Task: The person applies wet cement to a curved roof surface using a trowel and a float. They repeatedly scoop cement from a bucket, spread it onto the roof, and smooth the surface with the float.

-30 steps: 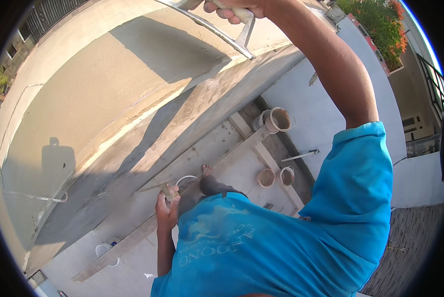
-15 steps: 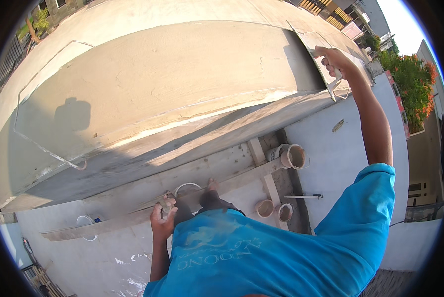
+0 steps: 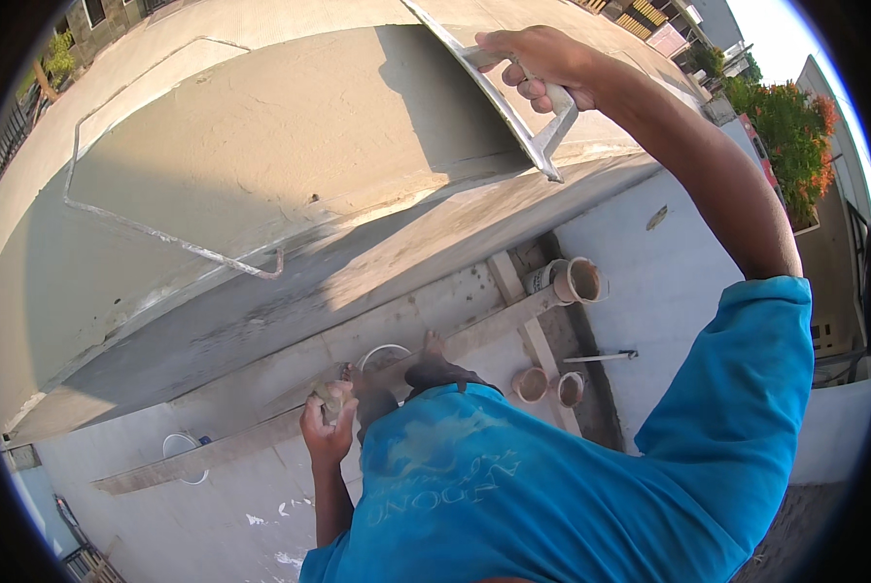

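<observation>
My right hand (image 3: 540, 72) grips the handle of a long metal plastering float (image 3: 487, 95), whose narrow blade lies along the plastered upper band (image 3: 241, 126) of the wall, at its right part, casting a dark shadow beside it. My left hand (image 3: 325, 426) is low, near my waist, closed around a small plaster-coated tool (image 3: 333, 396) whose shape I cannot make out clearly. A bent whitish metal rod (image 3: 144, 222) lies over the left part of the plastered surface.
My feet (image 3: 434, 345) are near a narrow plank (image 3: 494, 328). Several buckets (image 3: 579, 282) stand by the plank and below it at right; a white one (image 3: 181, 449) is at left. Beyond are a white wall (image 3: 620, 243), a pipe (image 3: 599, 358) and flowering plants (image 3: 795, 146).
My view has shifted between frames. My right hand swung out to the right with the float and has since moved back left along the plaster. My left hand keeps its grip low down.
</observation>
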The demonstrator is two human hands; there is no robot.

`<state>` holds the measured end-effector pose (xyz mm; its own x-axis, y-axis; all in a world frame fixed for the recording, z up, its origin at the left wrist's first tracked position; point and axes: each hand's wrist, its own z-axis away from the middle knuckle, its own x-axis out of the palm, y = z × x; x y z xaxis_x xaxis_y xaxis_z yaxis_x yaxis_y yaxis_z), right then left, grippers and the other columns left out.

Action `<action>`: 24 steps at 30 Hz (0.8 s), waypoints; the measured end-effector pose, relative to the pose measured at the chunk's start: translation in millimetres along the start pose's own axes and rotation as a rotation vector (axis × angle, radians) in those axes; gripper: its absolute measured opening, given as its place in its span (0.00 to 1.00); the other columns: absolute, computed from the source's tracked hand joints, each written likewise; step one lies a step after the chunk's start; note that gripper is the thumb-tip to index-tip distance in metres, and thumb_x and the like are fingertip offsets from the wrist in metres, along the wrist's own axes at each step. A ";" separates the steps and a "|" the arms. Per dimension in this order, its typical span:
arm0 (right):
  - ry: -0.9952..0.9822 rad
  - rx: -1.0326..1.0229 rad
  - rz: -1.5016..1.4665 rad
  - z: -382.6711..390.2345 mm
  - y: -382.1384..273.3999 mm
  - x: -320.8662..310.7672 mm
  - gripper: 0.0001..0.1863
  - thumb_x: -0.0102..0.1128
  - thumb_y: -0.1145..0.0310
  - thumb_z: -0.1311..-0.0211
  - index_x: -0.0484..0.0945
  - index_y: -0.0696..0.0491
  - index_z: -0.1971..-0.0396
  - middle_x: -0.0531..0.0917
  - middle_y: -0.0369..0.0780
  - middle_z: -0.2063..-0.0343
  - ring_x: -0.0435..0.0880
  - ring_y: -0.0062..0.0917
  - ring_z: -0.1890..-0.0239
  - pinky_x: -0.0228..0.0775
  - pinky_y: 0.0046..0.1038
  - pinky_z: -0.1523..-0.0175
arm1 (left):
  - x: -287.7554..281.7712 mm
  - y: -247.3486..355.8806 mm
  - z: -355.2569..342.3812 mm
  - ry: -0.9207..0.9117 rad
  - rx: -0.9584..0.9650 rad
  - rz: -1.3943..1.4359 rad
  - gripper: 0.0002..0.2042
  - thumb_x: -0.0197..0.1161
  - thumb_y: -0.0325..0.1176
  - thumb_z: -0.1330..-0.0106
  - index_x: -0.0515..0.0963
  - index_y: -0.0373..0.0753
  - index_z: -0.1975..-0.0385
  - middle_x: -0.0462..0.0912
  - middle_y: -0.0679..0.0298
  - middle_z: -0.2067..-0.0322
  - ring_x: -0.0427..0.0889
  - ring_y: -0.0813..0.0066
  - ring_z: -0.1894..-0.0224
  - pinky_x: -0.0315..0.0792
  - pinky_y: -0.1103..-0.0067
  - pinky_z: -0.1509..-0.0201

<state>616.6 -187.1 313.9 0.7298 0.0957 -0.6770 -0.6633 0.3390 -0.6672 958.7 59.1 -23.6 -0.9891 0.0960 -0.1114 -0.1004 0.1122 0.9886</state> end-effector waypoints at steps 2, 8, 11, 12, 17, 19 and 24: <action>-0.021 -0.055 0.009 4.0 -26.9 30.7 0.29 0.49 0.50 0.29 0.76 0.64 0.47 0.62 0.30 0.80 0.64 0.07 0.91 0.58 0.13 0.87 | -11.8 -1.4 3.9 0.023 0.025 0.055 0.14 0.66 0.18 0.43 0.71 0.34 0.60 0.84 0.55 0.59 0.83 0.68 0.57 0.75 0.74 0.51; -0.188 -0.057 -0.112 -10.0 -77.5 85.9 0.24 0.46 0.61 0.29 0.73 0.68 0.46 0.72 0.43 0.71 0.66 0.22 0.84 0.66 0.29 0.81 | -29.0 -4.6 17.6 0.090 0.026 0.354 0.14 0.64 0.18 0.43 0.70 0.35 0.59 0.83 0.53 0.60 0.84 0.68 0.62 0.78 0.72 0.56; -0.237 -0.113 -0.185 -9.8 -93.6 109.8 0.19 0.48 0.64 0.30 0.74 0.67 0.54 0.70 0.42 0.74 0.66 0.22 0.84 0.66 0.31 0.83 | -34.8 -0.3 20.0 0.109 0.067 0.421 0.16 0.64 0.25 0.39 0.68 0.37 0.55 0.81 0.52 0.60 0.84 0.67 0.68 0.79 0.71 0.60; -0.220 -0.078 -0.268 -10.3 -97.2 115.9 0.13 0.49 0.68 0.31 0.73 0.64 0.59 0.71 0.42 0.74 0.67 0.23 0.84 0.66 0.32 0.84 | -34.5 -1.4 20.2 0.118 0.084 0.454 0.18 0.65 0.31 0.37 0.66 0.37 0.53 0.80 0.52 0.60 0.83 0.66 0.71 0.79 0.71 0.62; -0.285 -0.103 -0.319 -2.5 -128.1 148.3 0.11 0.44 0.72 0.30 0.72 0.66 0.59 0.72 0.43 0.76 0.70 0.28 0.85 0.68 0.34 0.83 | -38.2 15.7 3.2 0.178 0.289 0.503 0.23 0.63 0.37 0.34 0.61 0.39 0.44 0.78 0.53 0.60 0.80 0.69 0.78 0.78 0.74 0.72; -0.286 -0.195 -0.398 4.8 -141.5 166.7 0.08 0.44 0.75 0.31 0.73 0.63 0.64 0.73 0.40 0.80 0.72 0.26 0.86 0.69 0.31 0.83 | -38.8 30.6 -9.6 0.238 0.391 0.475 0.24 0.62 0.36 0.33 0.60 0.39 0.42 0.78 0.53 0.61 0.79 0.71 0.80 0.76 0.76 0.76; -0.858 -0.271 -0.758 -56.0 -120.8 138.9 0.09 0.43 0.74 0.30 0.73 0.58 0.68 0.73 0.35 0.81 0.73 0.21 0.85 0.70 0.26 0.83 | -40.6 67.7 -41.0 0.267 0.510 0.436 0.24 0.61 0.32 0.34 0.61 0.37 0.40 0.78 0.53 0.62 0.75 0.74 0.83 0.75 0.77 0.78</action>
<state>788.9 -267.2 283.0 0.7570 0.5887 0.2837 0.0504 0.3802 -0.9235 987.7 22.2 52.0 -0.9269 -0.0001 0.3752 0.3075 0.5730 0.7597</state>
